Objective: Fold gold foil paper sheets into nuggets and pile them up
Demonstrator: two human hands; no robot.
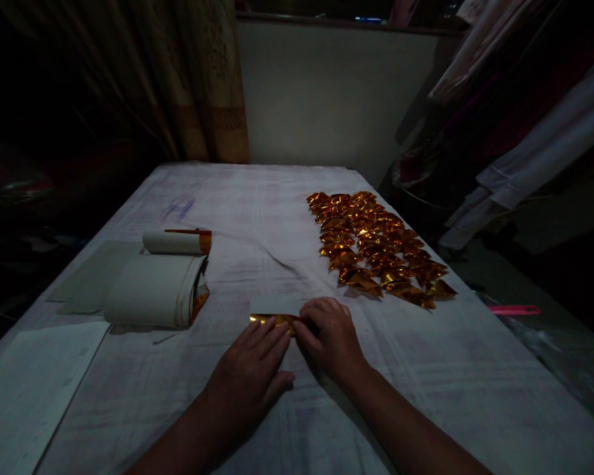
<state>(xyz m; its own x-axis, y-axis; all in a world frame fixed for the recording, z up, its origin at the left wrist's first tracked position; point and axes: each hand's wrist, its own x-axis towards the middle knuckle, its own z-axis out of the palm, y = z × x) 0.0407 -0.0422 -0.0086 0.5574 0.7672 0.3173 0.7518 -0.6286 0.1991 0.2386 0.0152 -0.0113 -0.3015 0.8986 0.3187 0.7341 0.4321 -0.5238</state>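
Note:
In front of me on the cloth-covered table lies a small sheet of paper (274,305), pale on its upper part, with a folded strip of shiny gold foil along its near edge. My left hand (255,363) rests its outstretched fingers flat on the gold strip, thumb apart. My right hand (330,333) has its fingers curled and pinches the sheet's right end. That end is partly hidden by the fingers. Off to the right, rows of folded gold foil pieces (371,244) sit close together.
On the left stand a curled stack of pale, gold-backed paper (148,290) and a smaller roll (173,242). A white sheet (34,389) lies at the near left edge. A curtain (202,79) hangs behind; hanging clothes (539,132) and a pink handle (515,310) are at right.

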